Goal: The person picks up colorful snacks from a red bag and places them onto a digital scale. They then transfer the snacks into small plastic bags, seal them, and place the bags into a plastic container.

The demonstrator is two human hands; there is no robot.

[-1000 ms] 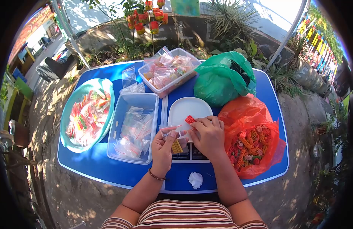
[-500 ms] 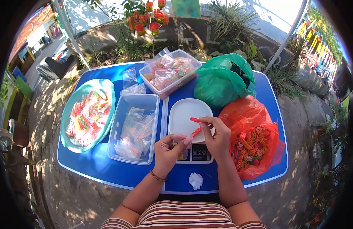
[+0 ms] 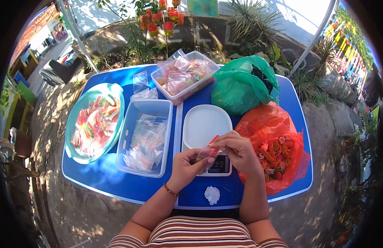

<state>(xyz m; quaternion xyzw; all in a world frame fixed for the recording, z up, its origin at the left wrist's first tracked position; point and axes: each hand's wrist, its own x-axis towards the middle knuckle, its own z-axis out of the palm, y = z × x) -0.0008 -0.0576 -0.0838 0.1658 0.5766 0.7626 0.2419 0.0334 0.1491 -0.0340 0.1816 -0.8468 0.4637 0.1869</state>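
Over the front of a white kitchen scale (image 3: 207, 124), my left hand (image 3: 190, 165) pinches a small clear zip bag (image 3: 204, 159) with something yellowish low inside. My right hand (image 3: 237, 149) has its fingers closed on a red, ridged, twisted snack piece (image 3: 214, 142) right at the bag's mouth. Part of that piece overlaps the bag in this view. To the right of my right hand, an open red plastic bag (image 3: 270, 124) holds many red and orange snack pieces (image 3: 278, 155). The scale's dark button panel shows partly below my hands.
Left of the scale, a clear bin (image 3: 169, 120) holds small zip bags. A teal basket (image 3: 70, 136) holds filled packets, and another bin (image 3: 214, 74) at the back holds more. A green plastic bag (image 3: 232, 97) stands back right. Crumpled white tissue (image 3: 212, 195) lies near the table's front edge.
My right hand has come down and brought the red snack piece to the bag's mouth. My left hand with the zip bag has shifted slightly right.
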